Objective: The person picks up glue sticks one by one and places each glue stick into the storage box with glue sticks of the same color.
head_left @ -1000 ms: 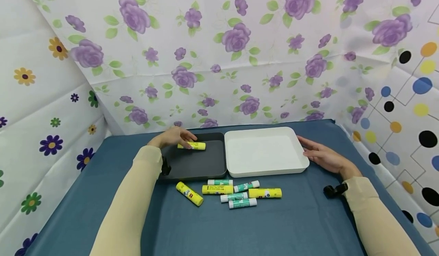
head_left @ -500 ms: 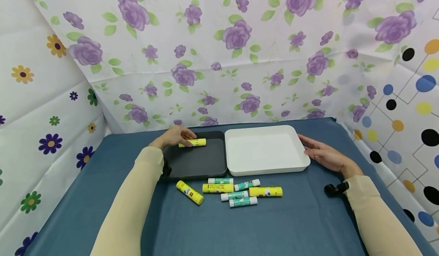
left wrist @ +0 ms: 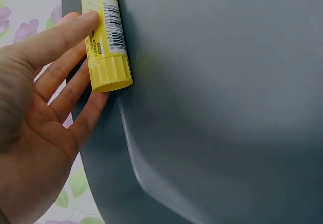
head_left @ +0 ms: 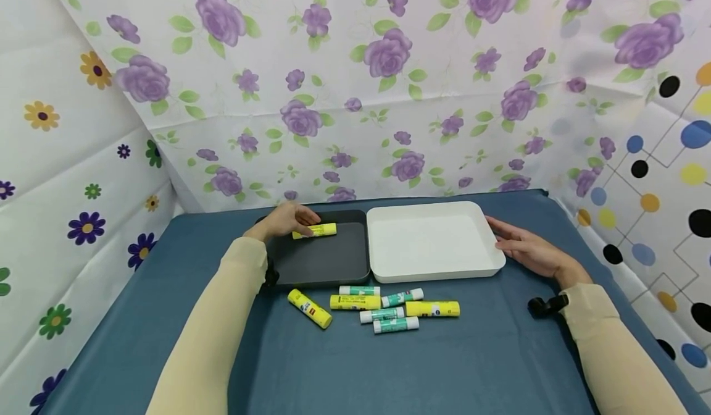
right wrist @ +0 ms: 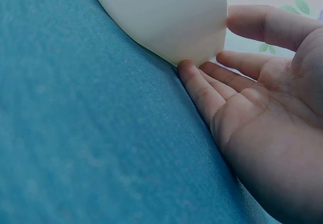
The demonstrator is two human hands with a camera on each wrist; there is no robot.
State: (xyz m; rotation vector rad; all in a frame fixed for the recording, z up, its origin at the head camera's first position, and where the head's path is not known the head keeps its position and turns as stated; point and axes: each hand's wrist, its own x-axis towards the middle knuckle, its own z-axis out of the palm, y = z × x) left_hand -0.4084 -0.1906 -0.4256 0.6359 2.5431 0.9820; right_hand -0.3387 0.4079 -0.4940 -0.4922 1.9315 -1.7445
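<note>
"Three patterned cloths around this spot?"

"Yes: roses on the back cloth [head_left: 333, 137], daisies on the left cloth [head_left: 55, 174], linked dots on the right cloth [head_left: 666, 217], all cut off by the head view."

"And underneath?"

"A blue tablecloth [head_left: 444, 365], its near edge out of view."

"Trays?"

"A white tray [head_left: 436, 242], just beside a dark tray [head_left: 333, 260] whose left side is partly hidden by a sleeve [head_left: 239, 279]."

"The right hand [head_left: 528, 251]?"

"Fingers fairly straight, tips touching the white tray's right-hand outer wall."

"The left hand [head_left: 283, 220]?"

"Thumb and fingers pinch a yellow tube [left wrist: 113, 35] within the dark tray's outline; I can't tell whether it touches the floor. Its far end is cropped in the wrist view."

"Anything smaller?"

"Four green-and-white tubes [head_left: 395, 325] lie among three loose yellow ones [head_left: 432, 309] nearer the person, print too small to read."
</note>
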